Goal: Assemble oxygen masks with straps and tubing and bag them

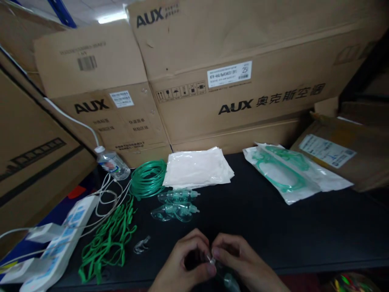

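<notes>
Near the front edge of the black table: both hands meet over a small clear plastic part.
Left hand: fingers curled, thumb and forefinger pinching the small clear part from the left.
Right hand: fingertips pinching the same part from the right, touching the left hand; more clear and greenish plastic shows under it, too hidden to make out.
Writing: the cardboard boxes behind read "AUX" in bold black letters, the largest with Chinese characters beside it and a white label with small print and "25".
Masks: two clear soft masks with pale green fittings lie just beyond the hands.
Tubing: a coil of green ribbed tube, round and glossy, beside a stack of flat translucent bags.
Straps: a loose tangle of flat green bands at left, a small clear clip near it.
Packed sets: sealed pouches holding green tubing at right.
Left edge: white power strip with cables, and a clear bottle lying tilted.
</notes>
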Tool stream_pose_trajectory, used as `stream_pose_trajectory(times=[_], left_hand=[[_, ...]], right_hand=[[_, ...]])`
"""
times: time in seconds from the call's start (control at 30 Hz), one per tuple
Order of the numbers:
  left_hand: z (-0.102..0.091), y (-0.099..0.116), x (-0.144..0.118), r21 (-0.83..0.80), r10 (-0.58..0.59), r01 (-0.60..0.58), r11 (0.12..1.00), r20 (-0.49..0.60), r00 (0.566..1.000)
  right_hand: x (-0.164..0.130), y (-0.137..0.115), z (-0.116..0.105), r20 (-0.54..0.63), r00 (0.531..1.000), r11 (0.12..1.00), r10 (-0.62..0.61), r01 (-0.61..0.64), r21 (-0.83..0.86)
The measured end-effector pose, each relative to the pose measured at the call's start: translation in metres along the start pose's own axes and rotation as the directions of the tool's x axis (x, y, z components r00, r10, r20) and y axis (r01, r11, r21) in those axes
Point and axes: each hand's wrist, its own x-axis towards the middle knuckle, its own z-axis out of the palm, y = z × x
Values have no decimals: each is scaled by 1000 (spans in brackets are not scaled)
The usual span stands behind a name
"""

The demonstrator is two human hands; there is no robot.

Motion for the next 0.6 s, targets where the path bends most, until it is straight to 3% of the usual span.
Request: stream_pose_trajectory(times=[0.07,0.17,0.3,0.37,0.47,0.6], left_hand=[[0,-2,6,3,-71,71,997,-6,997],[3,-5,16,-18,-166,165,986,-123,979],[17,-5,25,-177,-236,190,966,-290,927],[26,-5,26,-315,-315,224,922,-275,909],[34,-7,26,-448,-421,296,843,-210,882],[38,-11,24,-388,-462,359,849,-213,861]], right_hand=[[4,-2,1,-43,999,1000,-22,22,0],[5,-12,0,-134,984,990,-119,108,-89],[-4,-18,-3,-154,926,843,-346,234,-485],[-7,-18,-3,-100,914,760,-392,260,-596],[-7,-20,-4,-30,916,730,-399,297,-616],[-3,-19,-7,-9,874,647,-485,352,-676]])
